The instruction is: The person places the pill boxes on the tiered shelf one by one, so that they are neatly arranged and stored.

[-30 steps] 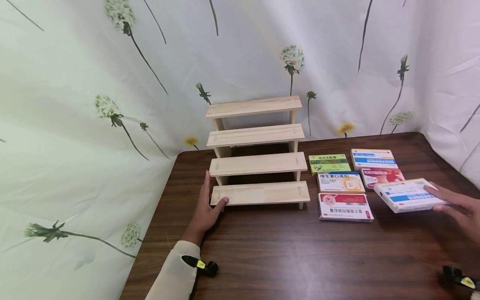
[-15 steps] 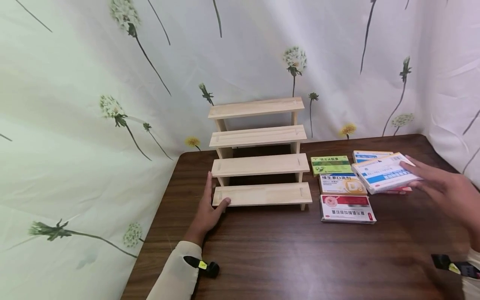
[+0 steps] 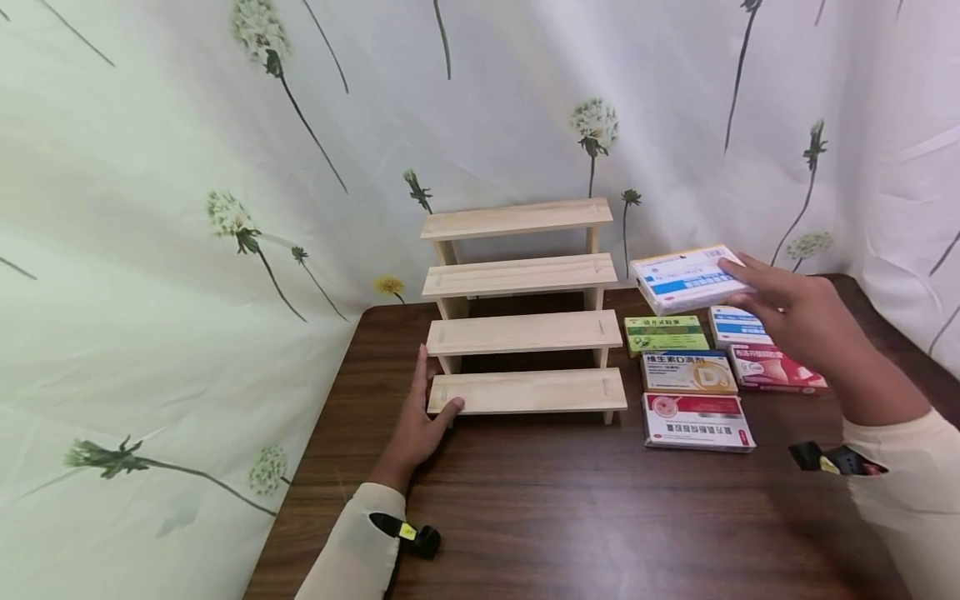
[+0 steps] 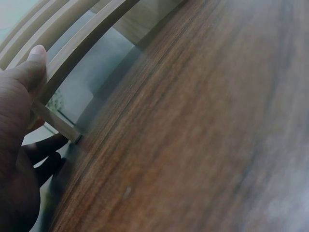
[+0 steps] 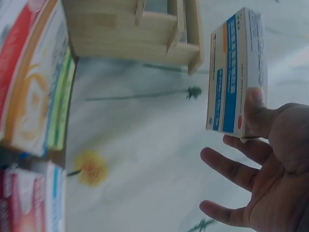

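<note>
My right hand pinches a white and blue medicine box by its right end, thumb on top. It holds the box in the air above the green medicine box. In the right wrist view the thumb presses the held box while the other fingers spread apart. My left hand grips the left end of a wooden step shelf, its thumb on the lowest step. The left wrist view shows the thumb over the step's edge and other fingers beside the support.
Right of the shelf lie a vitamin D box, a red and white box, a pink-red box and another white-blue box. All rest on the dark wood table. A flower-print curtain hangs behind.
My right hand has carried the white and blue box left and up, from beside the other boxes to above the green one. My left hand stays on the shelf.
</note>
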Motion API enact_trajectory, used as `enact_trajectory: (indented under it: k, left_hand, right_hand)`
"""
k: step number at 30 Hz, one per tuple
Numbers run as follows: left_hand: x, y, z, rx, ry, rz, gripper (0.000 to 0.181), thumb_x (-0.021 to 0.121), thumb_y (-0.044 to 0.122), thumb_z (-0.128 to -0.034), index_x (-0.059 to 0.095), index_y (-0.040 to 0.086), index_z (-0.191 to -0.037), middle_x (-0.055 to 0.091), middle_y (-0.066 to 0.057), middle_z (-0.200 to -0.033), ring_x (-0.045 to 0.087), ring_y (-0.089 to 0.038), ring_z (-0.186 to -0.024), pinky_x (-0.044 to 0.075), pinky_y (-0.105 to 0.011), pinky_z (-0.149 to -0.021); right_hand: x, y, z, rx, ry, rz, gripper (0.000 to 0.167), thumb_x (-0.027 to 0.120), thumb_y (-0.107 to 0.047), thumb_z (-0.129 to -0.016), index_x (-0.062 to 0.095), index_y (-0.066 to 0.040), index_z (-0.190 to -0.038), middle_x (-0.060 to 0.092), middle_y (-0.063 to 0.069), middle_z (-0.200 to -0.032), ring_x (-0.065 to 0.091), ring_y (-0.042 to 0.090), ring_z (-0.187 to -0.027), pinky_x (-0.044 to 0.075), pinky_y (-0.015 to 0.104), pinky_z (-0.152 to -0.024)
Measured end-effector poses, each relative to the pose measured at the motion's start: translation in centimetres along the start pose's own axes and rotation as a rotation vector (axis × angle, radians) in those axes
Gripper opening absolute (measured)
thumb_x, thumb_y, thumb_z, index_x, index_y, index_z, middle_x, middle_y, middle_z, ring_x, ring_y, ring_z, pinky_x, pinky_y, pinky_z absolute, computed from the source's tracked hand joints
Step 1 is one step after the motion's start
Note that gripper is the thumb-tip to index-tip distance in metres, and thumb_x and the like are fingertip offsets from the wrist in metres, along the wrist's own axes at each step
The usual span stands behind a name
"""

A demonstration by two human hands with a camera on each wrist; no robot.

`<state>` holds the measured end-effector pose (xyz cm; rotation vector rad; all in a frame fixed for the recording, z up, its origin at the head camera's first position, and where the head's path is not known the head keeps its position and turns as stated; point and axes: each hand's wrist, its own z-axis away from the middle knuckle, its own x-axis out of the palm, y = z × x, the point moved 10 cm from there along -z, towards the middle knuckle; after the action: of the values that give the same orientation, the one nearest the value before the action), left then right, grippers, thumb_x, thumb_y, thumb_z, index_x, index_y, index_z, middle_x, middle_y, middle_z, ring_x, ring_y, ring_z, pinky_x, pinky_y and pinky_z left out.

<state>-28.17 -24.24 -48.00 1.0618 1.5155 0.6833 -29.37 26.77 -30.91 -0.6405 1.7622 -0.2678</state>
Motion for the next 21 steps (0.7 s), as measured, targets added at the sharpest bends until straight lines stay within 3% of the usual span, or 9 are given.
enact_trajectory:
  k: [4,7,11,17,21]
  left_hand:
    - [0.2,0.1,-0.1,0.014,-0.006,-0.001,0.109,0.075,0.024,-0.1062,-0.008,0.039,-0.176,0.042,-0.017,-0.173,0.051,-0.036,-0.152,0.036,-0.061,-0.125]
    - [0.2,0.2,-0.1,0.025,-0.014,0.01,0.109,0.074,0.023,-0.1065,-0.009,0.038,-0.176,0.04,-0.017,-0.174,0.051,-0.036,-0.152,0.04,-0.051,-0.124]
    - [-0.2,0.2,-0.1,0.026,-0.005,0.013,0.109,0.074,0.02,-0.1064,-0.008,0.039,-0.176,0.041,-0.018,-0.173,0.053,-0.034,-0.15,0.043,-0.04,-0.121]
    - [-0.3,0.3,-0.2,0.027,0.002,-0.01,0.109,0.075,0.021,-0.106,-0.007,0.034,-0.177,0.043,-0.02,-0.171,0.053,-0.039,-0.15,0.037,-0.062,-0.124]
    - [0.0,0.3,-0.1,0.021,-0.004,-0.012,0.109,0.075,0.021,-0.106,-0.008,0.032,-0.177,0.043,-0.02,-0.171,0.052,-0.041,-0.151,0.035,-0.065,-0.125]
  right_hand:
    - [0.3,-2.0,-1.6,-0.023,-0.022,-0.001,0.068,0.069,-0.015,-0.109,0.043,-0.036,-0.167,0.039,0.015,-0.174,0.041,0.059,-0.154,0.041,0.079,-0.112]
    - [0.5,-3.7,-2.8,-0.057,-0.023,0.006,0.067,0.069,-0.017,-0.109,0.044,-0.037,-0.167,0.038,0.011,-0.175,0.04,0.057,-0.156,0.041,0.077,-0.114]
    - [0.5,-6.3,-4.2,-0.137,0.041,-0.027,0.064,0.071,-0.017,-0.107,0.049,-0.034,-0.164,0.043,0.006,-0.173,0.043,0.053,-0.156,0.043,0.074,-0.116]
    - [1.3,-8.9,-5.8,-0.214,0.145,-0.107,0.061,0.074,-0.011,-0.104,0.056,-0.026,-0.16,0.045,0.006,-0.172,0.049,0.049,-0.154,0.046,0.07,-0.115]
    - [2.0,-9.7,-6.8,-0.231,0.181,-0.111,0.061,0.076,-0.011,-0.103,0.057,-0.024,-0.159,0.046,0.009,-0.171,0.05,0.047,-0.152,0.048,0.068,-0.113]
